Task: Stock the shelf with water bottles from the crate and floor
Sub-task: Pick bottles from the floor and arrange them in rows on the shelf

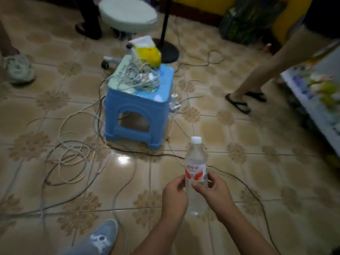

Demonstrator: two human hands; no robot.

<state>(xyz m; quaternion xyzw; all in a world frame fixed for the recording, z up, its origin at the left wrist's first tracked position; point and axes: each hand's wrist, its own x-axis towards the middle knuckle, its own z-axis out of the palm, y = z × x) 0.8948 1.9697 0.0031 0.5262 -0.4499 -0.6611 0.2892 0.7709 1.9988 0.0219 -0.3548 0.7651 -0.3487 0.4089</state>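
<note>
Head view, looking down at tiled floor [257,137]. Both hands hold one clear water bottle [196,168] upright at about 5 o'clock of frame centre, white cap up, red-and-white label around its middle. Left hand [174,196] grips the bottle's left side, fingers curled round it below the label; right hand [213,192] grips the right side, thumb across the front at the label's lower edge, fingers wrapped behind. Bottle is off the floor, held between the two hands, and its lower part shows through between the wrists. Blue plastic stool [138,109] at 12 o'clock from the bottle, well apart, with a tangle of white cables [139,78] and a yellow packet [149,54] on top. Loose cords [73,155] sprawl on the floor at 9 o'clock. White round stool [128,12] at top, 11 o'clock. Grey shoe [105,236] at 7 o'clock, near the left forearm. Another person's leg in a black sandal [239,103] at 2 o'clock. Shelf edge [312,105] at 3 o'clock, blurred, contents unclear. White sneaker [18,68] at far 10 o'clock.
</note>
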